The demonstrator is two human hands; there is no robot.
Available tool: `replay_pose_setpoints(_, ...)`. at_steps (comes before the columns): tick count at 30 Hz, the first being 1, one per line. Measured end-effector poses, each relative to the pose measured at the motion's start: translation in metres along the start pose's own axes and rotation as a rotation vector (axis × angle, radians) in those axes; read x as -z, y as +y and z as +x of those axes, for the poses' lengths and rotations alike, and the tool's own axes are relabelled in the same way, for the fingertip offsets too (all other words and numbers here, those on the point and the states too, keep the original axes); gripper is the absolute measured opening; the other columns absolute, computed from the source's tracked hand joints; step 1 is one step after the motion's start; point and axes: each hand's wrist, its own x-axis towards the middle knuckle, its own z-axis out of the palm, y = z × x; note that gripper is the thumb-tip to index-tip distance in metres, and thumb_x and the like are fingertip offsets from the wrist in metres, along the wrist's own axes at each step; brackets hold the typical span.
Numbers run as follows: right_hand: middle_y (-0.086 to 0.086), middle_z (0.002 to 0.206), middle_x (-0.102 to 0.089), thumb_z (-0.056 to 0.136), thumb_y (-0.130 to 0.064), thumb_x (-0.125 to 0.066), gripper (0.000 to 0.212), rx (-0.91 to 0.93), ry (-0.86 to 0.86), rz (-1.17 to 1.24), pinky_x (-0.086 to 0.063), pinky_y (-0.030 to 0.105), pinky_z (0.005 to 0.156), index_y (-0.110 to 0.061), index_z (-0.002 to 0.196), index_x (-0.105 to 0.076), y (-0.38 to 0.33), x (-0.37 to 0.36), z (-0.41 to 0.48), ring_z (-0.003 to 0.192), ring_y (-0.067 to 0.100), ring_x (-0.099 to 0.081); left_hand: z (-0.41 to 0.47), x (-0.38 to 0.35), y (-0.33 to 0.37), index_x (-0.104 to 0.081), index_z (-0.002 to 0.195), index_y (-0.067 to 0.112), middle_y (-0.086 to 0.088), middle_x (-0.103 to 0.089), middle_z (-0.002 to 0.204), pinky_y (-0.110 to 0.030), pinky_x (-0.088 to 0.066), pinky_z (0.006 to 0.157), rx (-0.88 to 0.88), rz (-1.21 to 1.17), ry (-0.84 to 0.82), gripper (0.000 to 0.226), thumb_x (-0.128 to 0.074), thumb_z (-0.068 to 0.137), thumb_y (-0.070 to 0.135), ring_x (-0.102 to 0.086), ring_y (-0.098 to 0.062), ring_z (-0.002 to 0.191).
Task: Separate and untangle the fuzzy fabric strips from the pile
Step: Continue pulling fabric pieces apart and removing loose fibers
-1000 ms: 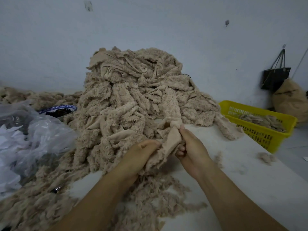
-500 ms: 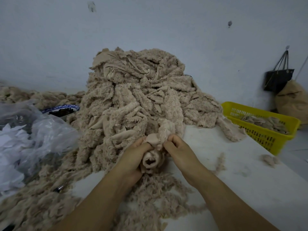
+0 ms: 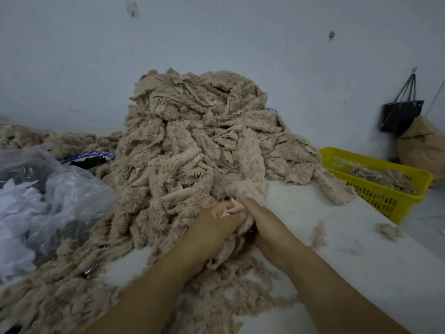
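Observation:
A tall pile of beige fuzzy fabric strips point(image 3: 192, 145) fills the middle of the white table point(image 3: 349, 266). At its front foot my left hand point(image 3: 212, 225) and my right hand point(image 3: 267, 225) are pressed close together, both gripping one fuzzy strip point(image 3: 250, 179) that runs up into the pile. A smooth beige fold of it shows between my fingers. Its lower end hangs under my palms. Loose fuzzy trimmings point(image 3: 228, 292) lie on the table below my wrists.
A yellow plastic basket point(image 3: 385, 196) with some strips stands at the right table edge. A clear plastic bag of white scraps point(image 3: 43, 208) sits left, a blue-rimmed bowl point(image 3: 89, 160) behind it. Metal scissors point(image 3: 88, 271) lie half buried. A black bag point(image 3: 399, 114) hangs on the wall.
My hands have closed in together and dropped lower on the strip, bunching it between them. The rolled end seen between them earlier is now hidden.

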Motion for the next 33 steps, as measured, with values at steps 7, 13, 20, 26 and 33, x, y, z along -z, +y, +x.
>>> replay_pose_setpoints(7,0.01,0.095,-0.077,0.107,-0.033,-0.038,0.038,0.039,0.357,0.357,-0.057,0.031,0.068,-0.008,0.108,-0.067,-0.006,0.017,0.01,0.086,0.022,-0.073,-0.003,0.0,0.011,-0.079,0.082,0.034,0.017,-0.075,0.082,-0.009,-0.049,0.06,-0.139,-0.055,0.004,0.016,-0.065,0.086,0.039,-0.069,0.003,0.074)
replay_pose_setpoints(13,0.007,0.104,-0.071,0.106,-0.035,-0.038,0.037,0.077,0.563,0.525,-0.056,0.038,0.077,-0.009,0.112,-0.064,-0.01,0.045,0.016,0.093,0.023,-0.068,0.002,0.025,0.012,-0.075,0.105,0.021,-0.007,-0.078,0.095,-0.023,-0.057,0.061,-0.076,-0.429,0.166,0.036,-0.067,0.078,0.044,-0.075,-0.017,0.077)
replay_pose_setpoints(20,0.009,0.083,-0.07,0.096,-0.053,-0.049,0.05,0.064,0.357,0.372,-0.052,0.033,0.06,-0.008,0.088,-0.069,-0.013,0.035,0.005,0.065,0.017,-0.065,0.003,0.04,0.018,-0.064,0.128,0.009,-0.022,-0.071,0.109,-0.04,-0.062,0.07,0.025,-0.739,0.159,0.046,-0.066,0.086,0.028,-0.072,-0.032,0.085)
replay_pose_setpoints(26,0.012,0.093,-0.075,0.067,-0.077,-0.05,0.086,-0.055,-0.105,0.076,-0.059,0.033,0.061,-0.008,0.117,-0.067,-0.017,-0.003,-0.012,0.07,0.023,-0.069,0.001,0.029,0.02,-0.08,0.089,0.012,-0.019,-0.075,0.087,-0.03,-0.058,0.059,0.114,-0.66,0.124,0.02,-0.06,0.091,0.011,-0.074,-0.025,0.074)
replay_pose_setpoints(33,0.01,0.128,-0.067,0.094,-0.052,-0.05,0.053,0.118,-0.271,0.173,-0.05,0.033,0.102,-0.014,0.125,-0.068,-0.017,-0.008,-0.015,0.122,0.023,-0.061,0.001,0.016,0.016,-0.079,0.081,0.012,-0.016,-0.074,0.085,-0.025,-0.058,0.062,0.146,-0.406,0.046,0.025,-0.057,0.093,0.012,-0.073,-0.02,0.077)
